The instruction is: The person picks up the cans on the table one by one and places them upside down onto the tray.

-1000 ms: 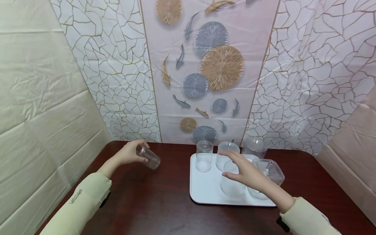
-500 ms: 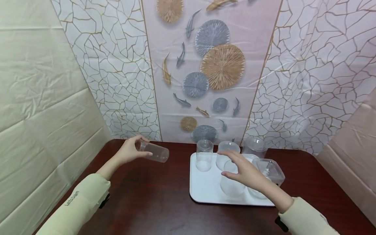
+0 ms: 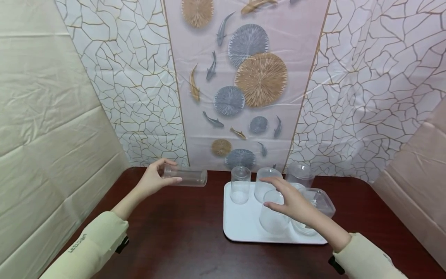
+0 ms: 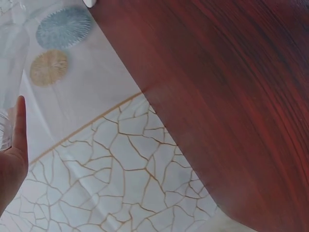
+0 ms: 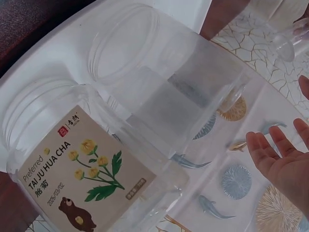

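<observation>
In the head view, my left hand (image 3: 153,180) holds a slim clear plastic jar (image 3: 191,176) by its threaded end, between thumb and fingers. The jar lies level in the air above the left of the table, its closed end pointing right. Only part of it shows in the left wrist view. My right hand (image 3: 290,201), fingers spread and slightly bent, hovers over a white tray (image 3: 237,228) and holds nothing. Beneath it stands a wide clear jar (image 3: 273,223). The right wrist view shows a clear jar with a chrysanthemum tea label (image 5: 87,169).
On the tray stand a slim clear jar (image 3: 240,193) at the left, another jar (image 3: 266,174) behind my fingers, and a squarish clear container (image 3: 325,201) at the right. A further jar (image 3: 301,174) is at the back right. Patterned cloth (image 3: 153,97) hangs behind the dark red table (image 3: 174,236).
My left hand has raised the slim jar and turned it from slanting downward to level, its closed end swinging up and right. The right hand has stayed nearly still over the tray.
</observation>
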`<state>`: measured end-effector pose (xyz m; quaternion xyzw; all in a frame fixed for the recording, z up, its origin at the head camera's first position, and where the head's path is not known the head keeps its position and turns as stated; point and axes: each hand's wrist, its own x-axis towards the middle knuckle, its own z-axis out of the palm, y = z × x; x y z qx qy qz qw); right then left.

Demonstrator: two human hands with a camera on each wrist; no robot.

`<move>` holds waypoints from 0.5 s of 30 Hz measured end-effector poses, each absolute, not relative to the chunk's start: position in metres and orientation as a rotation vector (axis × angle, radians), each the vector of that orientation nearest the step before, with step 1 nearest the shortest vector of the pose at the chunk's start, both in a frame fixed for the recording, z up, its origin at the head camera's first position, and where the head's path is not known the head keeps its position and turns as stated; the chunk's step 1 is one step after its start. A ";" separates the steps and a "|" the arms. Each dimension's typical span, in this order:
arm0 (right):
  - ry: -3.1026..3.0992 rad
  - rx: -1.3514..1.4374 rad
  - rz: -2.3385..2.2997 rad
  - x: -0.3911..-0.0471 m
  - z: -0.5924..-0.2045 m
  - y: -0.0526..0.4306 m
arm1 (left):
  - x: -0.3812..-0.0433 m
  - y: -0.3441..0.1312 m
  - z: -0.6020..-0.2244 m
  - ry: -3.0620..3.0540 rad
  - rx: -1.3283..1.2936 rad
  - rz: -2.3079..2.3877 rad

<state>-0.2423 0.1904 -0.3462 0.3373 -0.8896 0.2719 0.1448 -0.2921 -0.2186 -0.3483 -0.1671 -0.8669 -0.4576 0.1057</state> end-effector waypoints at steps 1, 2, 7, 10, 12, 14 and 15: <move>-2.563 0.972 0.784 -0.242 -0.345 0.191 | -0.291 -0.217 -0.347 -2.547 -0.501 -1.361; -2.560 0.974 0.787 -0.242 -0.345 0.191 | -0.289 -0.216 -0.345 -2.539 -0.507 -1.376; -2.554 0.993 0.801 -0.243 -0.342 0.190 | -0.285 -0.210 -0.342 -2.491 -0.523 -1.464; -2.548 0.991 0.837 -0.243 -0.341 0.189 | -0.283 -0.206 -0.341 -2.445 -0.529 -1.508; -2.542 0.981 0.859 -0.243 -0.339 0.188 | -0.281 -0.203 -0.338 -2.419 -0.531 -1.523; -2.527 0.969 0.870 -0.243 -0.338 0.187 | -0.280 -0.200 -0.336 -2.405 -0.529 -1.529; -2.519 0.963 0.872 -0.242 -0.338 0.187 | -0.279 -0.198 -0.334 -2.398 -0.529 -1.533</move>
